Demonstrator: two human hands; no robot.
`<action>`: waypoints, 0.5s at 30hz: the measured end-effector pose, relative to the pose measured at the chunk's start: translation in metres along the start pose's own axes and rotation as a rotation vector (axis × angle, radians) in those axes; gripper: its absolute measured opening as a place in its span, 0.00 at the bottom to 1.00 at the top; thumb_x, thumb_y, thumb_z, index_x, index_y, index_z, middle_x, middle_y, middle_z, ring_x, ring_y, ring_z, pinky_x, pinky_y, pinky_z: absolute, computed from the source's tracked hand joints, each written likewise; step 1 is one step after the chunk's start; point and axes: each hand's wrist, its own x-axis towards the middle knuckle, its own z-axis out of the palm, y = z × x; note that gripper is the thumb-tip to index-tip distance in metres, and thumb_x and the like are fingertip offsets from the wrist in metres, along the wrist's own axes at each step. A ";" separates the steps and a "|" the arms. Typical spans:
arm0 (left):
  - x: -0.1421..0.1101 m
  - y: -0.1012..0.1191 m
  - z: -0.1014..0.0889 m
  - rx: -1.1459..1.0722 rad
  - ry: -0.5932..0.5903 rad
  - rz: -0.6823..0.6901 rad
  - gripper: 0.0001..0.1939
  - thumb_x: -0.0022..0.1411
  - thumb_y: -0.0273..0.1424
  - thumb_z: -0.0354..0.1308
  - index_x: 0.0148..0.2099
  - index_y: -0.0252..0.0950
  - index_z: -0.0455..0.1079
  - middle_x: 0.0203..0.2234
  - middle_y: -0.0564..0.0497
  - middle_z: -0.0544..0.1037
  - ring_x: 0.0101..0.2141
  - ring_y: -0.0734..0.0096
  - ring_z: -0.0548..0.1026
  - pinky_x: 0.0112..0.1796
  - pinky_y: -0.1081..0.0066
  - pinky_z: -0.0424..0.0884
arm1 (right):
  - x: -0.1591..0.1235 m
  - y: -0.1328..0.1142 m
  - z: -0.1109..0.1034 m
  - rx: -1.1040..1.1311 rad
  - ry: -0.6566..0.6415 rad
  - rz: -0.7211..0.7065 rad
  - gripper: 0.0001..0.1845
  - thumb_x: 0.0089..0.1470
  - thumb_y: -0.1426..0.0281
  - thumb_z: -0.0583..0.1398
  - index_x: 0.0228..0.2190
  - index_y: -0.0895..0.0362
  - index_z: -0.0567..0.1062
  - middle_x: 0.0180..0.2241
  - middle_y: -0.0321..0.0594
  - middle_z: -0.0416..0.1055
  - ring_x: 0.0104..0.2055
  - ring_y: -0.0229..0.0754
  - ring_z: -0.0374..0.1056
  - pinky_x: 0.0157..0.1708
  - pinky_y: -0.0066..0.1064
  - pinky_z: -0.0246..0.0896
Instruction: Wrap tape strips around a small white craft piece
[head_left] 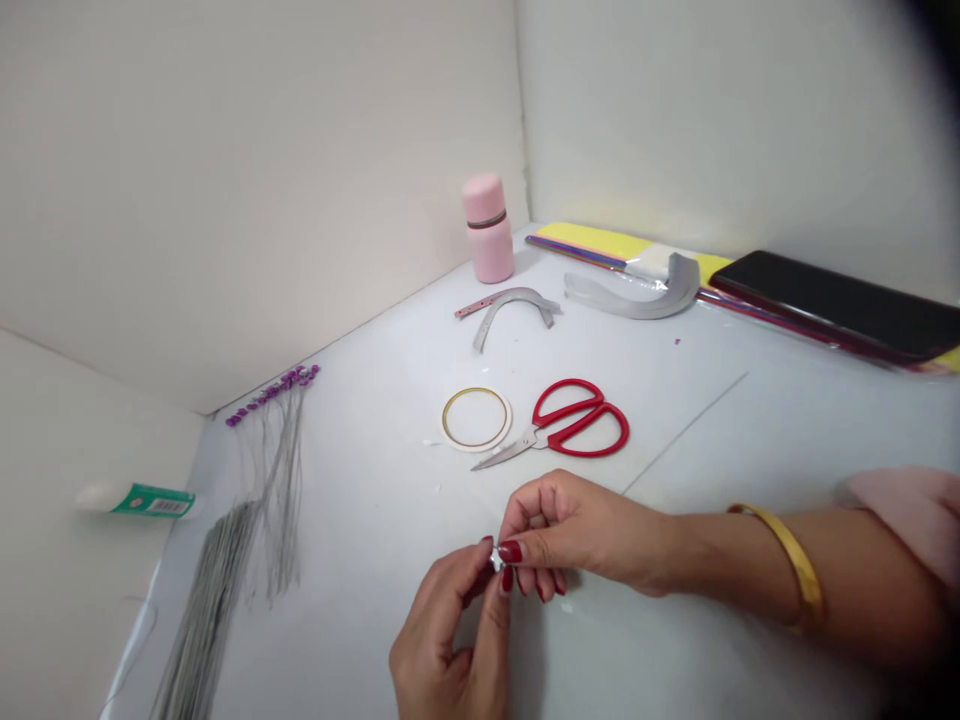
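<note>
My left hand [450,640] and my right hand [577,535] meet low in the middle of the view, fingertips pinched together on a tiny white piece [496,560] too small to name. My right wrist wears a gold bangle [791,565]. Just beyond the hands lie red-handled scissors [570,423] and a thin ring of tape [475,418]. Both hands hover a little above the white table [360,520].
A bundle of thin grey wires [225,570] lies at the left, some tipped with purple beads [274,390]. A green-labelled glue bottle [139,498], a pink bottle [487,228], curved grey strips [514,305], coloured sheets [600,243] and a dark phone [840,300] are farther off.
</note>
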 end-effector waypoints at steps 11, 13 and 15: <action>0.001 0.003 0.002 0.175 0.057 0.200 0.13 0.45 0.20 0.59 0.30 0.43 0.77 0.22 0.52 0.79 0.23 0.68 0.75 0.27 0.75 0.68 | 0.000 0.003 -0.001 -0.018 -0.022 -0.028 0.15 0.42 0.62 0.64 0.25 0.63 0.70 0.20 0.35 0.69 0.20 0.29 0.63 0.20 0.20 0.55; 0.002 0.002 0.002 0.199 0.075 0.217 0.13 0.44 0.19 0.59 0.29 0.43 0.76 0.21 0.53 0.79 0.21 0.70 0.74 0.26 0.76 0.68 | 0.000 0.004 -0.001 -0.016 -0.025 -0.031 0.15 0.43 0.63 0.63 0.25 0.63 0.70 0.20 0.35 0.69 0.20 0.30 0.63 0.20 0.20 0.55; 0.002 0.000 0.002 0.192 0.074 0.212 0.11 0.44 0.20 0.59 0.28 0.42 0.76 0.20 0.52 0.78 0.20 0.70 0.74 0.26 0.76 0.68 | 0.000 0.004 0.000 -0.016 -0.024 -0.028 0.15 0.43 0.63 0.63 0.25 0.63 0.69 0.20 0.35 0.69 0.20 0.29 0.63 0.20 0.20 0.55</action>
